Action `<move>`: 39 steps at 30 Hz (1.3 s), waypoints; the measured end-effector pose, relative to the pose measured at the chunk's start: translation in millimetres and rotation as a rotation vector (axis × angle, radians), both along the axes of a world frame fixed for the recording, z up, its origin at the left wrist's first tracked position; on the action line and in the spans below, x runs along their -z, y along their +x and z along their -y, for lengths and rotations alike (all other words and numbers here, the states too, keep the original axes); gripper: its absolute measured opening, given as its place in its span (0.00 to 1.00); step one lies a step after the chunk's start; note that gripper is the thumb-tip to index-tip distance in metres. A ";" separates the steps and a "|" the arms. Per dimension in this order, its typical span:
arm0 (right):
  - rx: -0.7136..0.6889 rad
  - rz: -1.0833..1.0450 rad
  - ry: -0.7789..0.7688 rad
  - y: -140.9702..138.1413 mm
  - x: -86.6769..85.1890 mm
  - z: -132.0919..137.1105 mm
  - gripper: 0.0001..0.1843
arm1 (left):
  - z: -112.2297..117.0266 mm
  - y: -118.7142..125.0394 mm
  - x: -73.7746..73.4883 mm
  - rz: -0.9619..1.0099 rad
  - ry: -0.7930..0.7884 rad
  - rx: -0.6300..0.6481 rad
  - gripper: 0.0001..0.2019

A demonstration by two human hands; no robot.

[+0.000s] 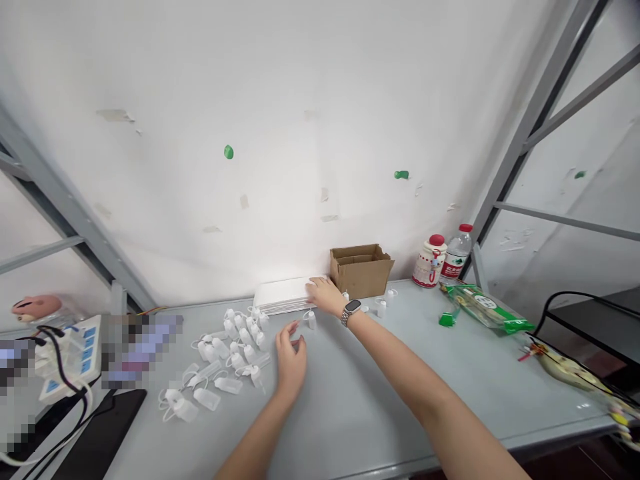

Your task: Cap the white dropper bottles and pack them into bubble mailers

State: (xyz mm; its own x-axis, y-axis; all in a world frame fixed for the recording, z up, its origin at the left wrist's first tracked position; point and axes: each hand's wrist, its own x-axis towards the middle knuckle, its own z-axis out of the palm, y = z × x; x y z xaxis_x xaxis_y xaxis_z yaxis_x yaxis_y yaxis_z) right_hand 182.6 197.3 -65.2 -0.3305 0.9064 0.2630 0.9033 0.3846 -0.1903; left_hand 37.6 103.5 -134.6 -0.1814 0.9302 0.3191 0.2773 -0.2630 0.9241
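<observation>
My right hand (325, 295), with a watch (351, 311) on the wrist, rests on the right end of a stack of flat white boards or cards (280, 293) against the wall. Its visible fingers are apart and touch the top of the stack. Closer to me, my left hand (291, 357) hovers with curled, separated fingers and nothing visible in them. A small white squeeze bottle (312, 320) with a looped cap strap stands between the hands. Left of my left hand, several similar translucent bottles (227, 385) stand or lie in a cluster.
Behind my right hand sits an open cardboard box (363, 273); a few small bottles (381, 308) stand before it. Farther right are a red-lidded jar (429, 263), a water bottle (456, 257) and a green packet (490, 310). A power strip (75, 360) with cables lies left.
</observation>
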 end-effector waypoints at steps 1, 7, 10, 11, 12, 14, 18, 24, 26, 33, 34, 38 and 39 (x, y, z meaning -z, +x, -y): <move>-0.003 0.020 0.000 -2.7 2.8 -4.7 0.21 | 0.2 0.3 -0.3 0.004 -0.002 0.000 0.15; 0.014 0.072 0.017 4.5 15.9 -9.4 0.19 | 3.1 4.1 -1.9 0.031 -0.003 -0.004 0.14; 0.035 0.064 0.052 10.0 10.3 -6.7 0.17 | 5.0 5.9 -2.7 0.045 0.012 0.004 0.14; 0.045 0.058 0.069 10.8 6.7 -6.4 0.17 | 5.4 6.1 -2.9 0.049 0.013 0.005 0.14; 0.055 0.049 0.088 11.0 2.8 -6.5 0.17 | 5.6 6.1 -3.0 0.053 0.012 0.004 0.14; 0.068 0.032 0.125 9.9 -4.2 -7.6 0.17 | 5.4 5.6 -2.4 0.053 0.010 0.004 0.14; 0.067 0.004 0.161 5.5 -8.9 -8.4 0.14 | 3.3 4.8 2.0 0.034 0.006 0.046 0.15; 0.159 -0.302 0.364 2.2 -21.5 26.8 0.19 | 0.1 5.0 3.2 0.025 -0.014 0.135 0.12; 0.184 -0.649 0.442 3.8 -31.3 55.4 0.19 | -0.1 3.9 -0.6 0.036 -0.044 0.127 0.10; 0.258 -1.345 -0.229 23.1 -16.5 162.2 0.21 | 14.5 -4.1 -34.2 0.266 -0.151 0.243 0.19; 0.259 -1.370 -0.329 24.4 -6.0 172.7 0.22 | 17.7 -5.8 -40.2 0.365 -0.177 0.337 0.23; 0.208 -1.223 -0.615 23.9 35.1 201.4 0.24 | 23.9 -11.3 -53.6 0.640 -0.305 0.444 0.30; 0.179 -1.154 -0.649 24.7 41.8 204.4 0.23 | 23.4 -11.9 -53.3 0.654 -0.348 0.405 0.30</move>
State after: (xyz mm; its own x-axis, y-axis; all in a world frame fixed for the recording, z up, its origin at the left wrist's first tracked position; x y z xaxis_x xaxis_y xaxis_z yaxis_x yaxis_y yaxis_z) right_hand 207.3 -7.1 -107.0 -0.0760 0.9802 -0.1829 0.1306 -0.1721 -0.9764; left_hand 25.7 80.1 -81.3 0.1385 0.9891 -0.0506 -0.3964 0.1022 0.9124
